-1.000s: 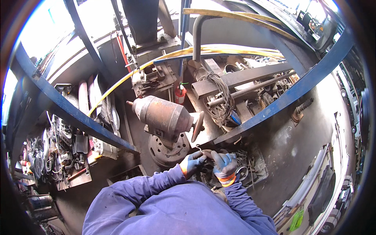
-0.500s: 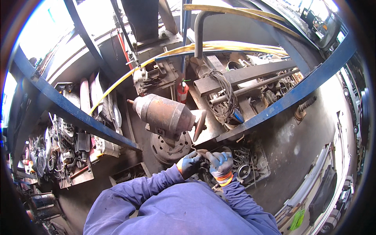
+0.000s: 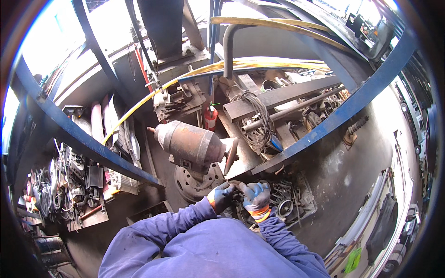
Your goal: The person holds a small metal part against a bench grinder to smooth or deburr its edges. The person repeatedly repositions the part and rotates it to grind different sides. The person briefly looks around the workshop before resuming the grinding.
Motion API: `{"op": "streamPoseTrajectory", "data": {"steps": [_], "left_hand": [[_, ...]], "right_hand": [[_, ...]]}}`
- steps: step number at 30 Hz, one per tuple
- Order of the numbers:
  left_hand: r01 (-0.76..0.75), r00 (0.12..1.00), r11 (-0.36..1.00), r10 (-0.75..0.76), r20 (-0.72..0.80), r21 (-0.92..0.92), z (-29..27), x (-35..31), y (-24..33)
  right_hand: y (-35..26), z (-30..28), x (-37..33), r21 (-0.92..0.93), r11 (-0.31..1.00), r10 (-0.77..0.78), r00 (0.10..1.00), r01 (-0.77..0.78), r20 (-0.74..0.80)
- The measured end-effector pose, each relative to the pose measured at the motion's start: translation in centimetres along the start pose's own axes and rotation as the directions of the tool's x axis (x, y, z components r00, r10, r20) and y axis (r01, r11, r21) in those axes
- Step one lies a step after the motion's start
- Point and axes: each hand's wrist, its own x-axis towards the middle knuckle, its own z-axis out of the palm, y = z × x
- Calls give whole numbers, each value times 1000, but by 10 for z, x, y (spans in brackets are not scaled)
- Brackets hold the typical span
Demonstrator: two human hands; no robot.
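Brown, ribbed and slightly curved, a short metal spring [image 3: 236, 184] is at the lower centre of the frame, just below the disc [image 3: 231, 158] of a rusty motor [image 3: 191, 142]; gloves cover part of it. The left hand [image 3: 223, 196] and the right hand [image 3: 256, 196], gloved in blue and grey with orange cuffs, are both closed on the spring, close beside each other. Near the frame's centre, a red bottle [image 3: 209, 114] bears a pale label, its print too small to read. Right of lower centre, a shallow tray [image 3: 309, 207] holds jumbled metal bits and a round wheel [image 3: 284, 208]
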Motion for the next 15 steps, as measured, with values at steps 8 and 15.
{"op": "streamPoseTrajectory", "data": {"steps": [8,15], "left_hand": [[-8,1000,999,9,-10,37,0,-4,5],[48,997,989,-38,-66,143,16,-4,11]], "right_hand": [[0,5,0,23,1000,-5,1000,6,-26],[0,0,-4,-1,1000,19,998,-19,-57]]}}
